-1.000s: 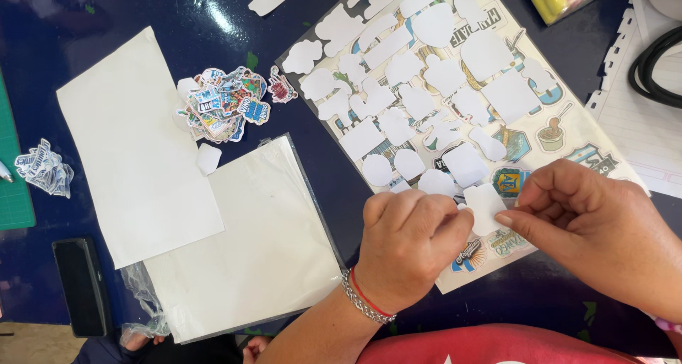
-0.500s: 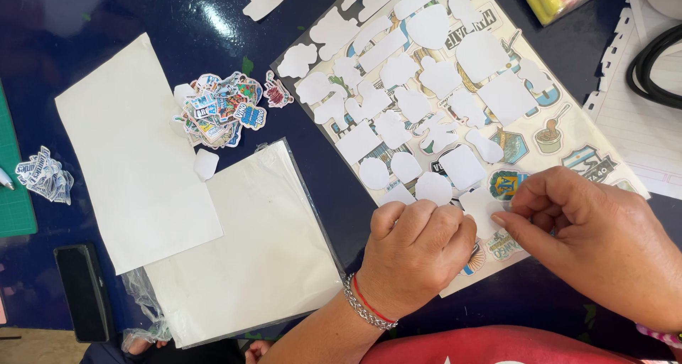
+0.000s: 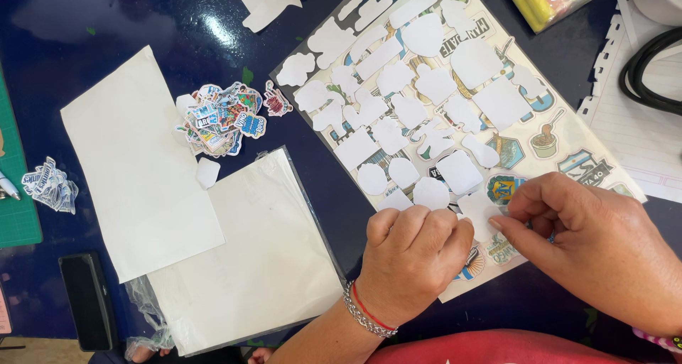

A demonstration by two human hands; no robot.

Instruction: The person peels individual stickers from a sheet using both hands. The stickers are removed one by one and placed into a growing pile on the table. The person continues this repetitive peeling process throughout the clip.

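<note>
Seen from above, two bare hands work at the near edge of a large sticker sheet (image 3: 497, 101) that lies at a slant on a dark blue worktop (image 3: 128, 23). The left hand (image 3: 412, 254) is curled into a loose fist, knuckles up, pressing down on the sheet's lower corner; a silver chain bracelet and a thin red band circle its wrist. The right hand (image 3: 597, 243), just beside it, has thumb and forefinger drawn together in a pinch at a small sticker on the sheet — the fingertips hide it, so what exactly they grip cannot be told. Beyond the hands, the sheet is mostly white blank shapes where stickers have been lifted away, with a few coloured badge-like stickers left along its right side. Left of the left hand, close by, a stack of white paper in a clear plastic sleeve (image 3: 263, 264) rests on the worktop, partly overlapped by a loose white sheet (image 3: 135, 165). Farther off — up and to the left of the hands — sits a small heap of cut-out colourful stickers (image 3: 220, 119). A black phone (image 3: 85, 300) lies at the far left near edge.
</note>
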